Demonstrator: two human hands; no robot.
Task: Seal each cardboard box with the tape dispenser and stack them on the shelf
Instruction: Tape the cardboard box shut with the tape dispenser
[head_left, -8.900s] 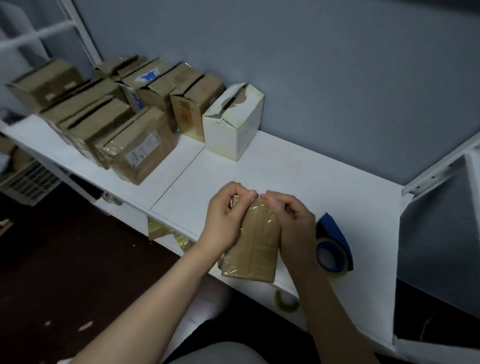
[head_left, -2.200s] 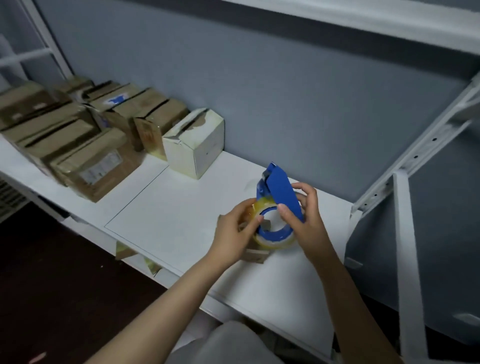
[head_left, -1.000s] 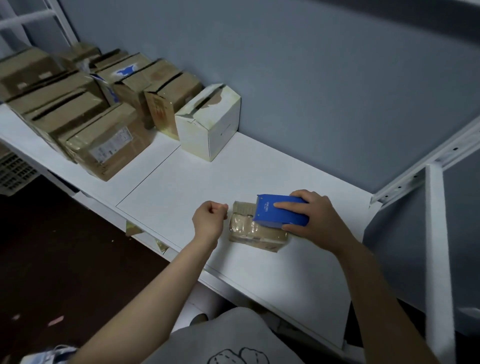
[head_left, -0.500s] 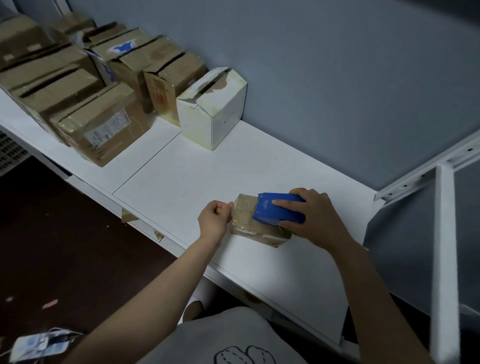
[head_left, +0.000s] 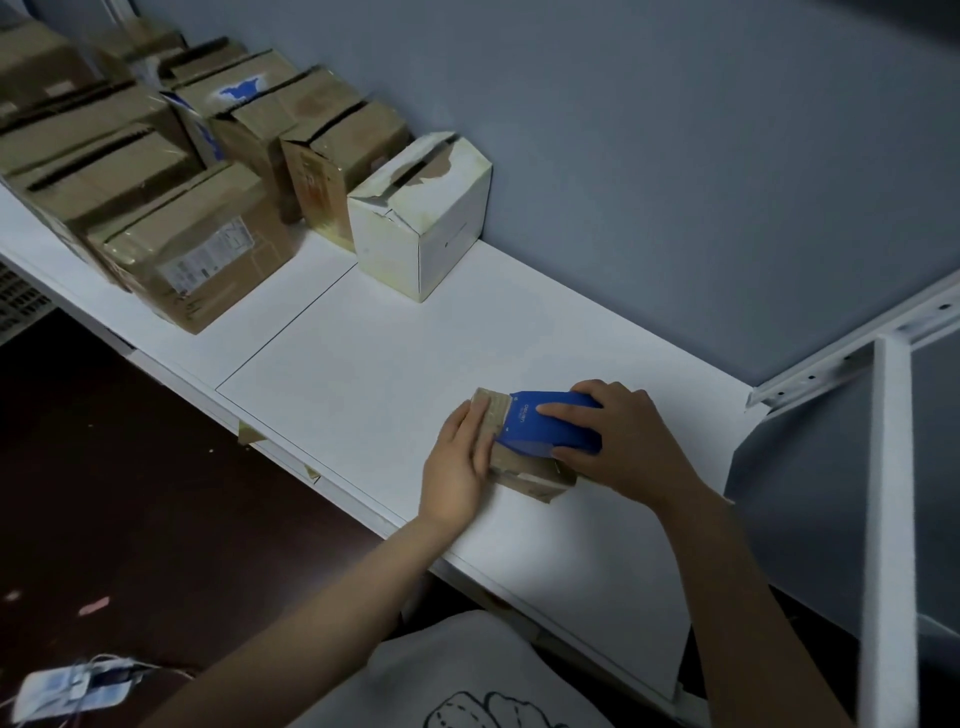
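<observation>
A small brown cardboard box (head_left: 524, 470) lies on the white shelf board (head_left: 374, 374), near its front edge. The blue tape dispenser (head_left: 545, 423) sits flat on top of the box. My right hand (head_left: 613, 441) grips the dispenser from the right, fingers curled over its top. My left hand (head_left: 460, 465) lies flat against the box's left end, fingers straight and pressing on it. Much of the box's top is hidden under the dispenser.
A white box with a torn top (head_left: 421, 218) stands at the back by the grey wall. Several brown cardboard boxes (head_left: 192, 249) fill the shelf's left part. A white metal upright and bracket (head_left: 883, 467) stand at the right. Dark floor lies below.
My left hand has opened from a fist beside the box and now lies flat on the box's left end. The dispenser and my right hand stay on top of the box.
</observation>
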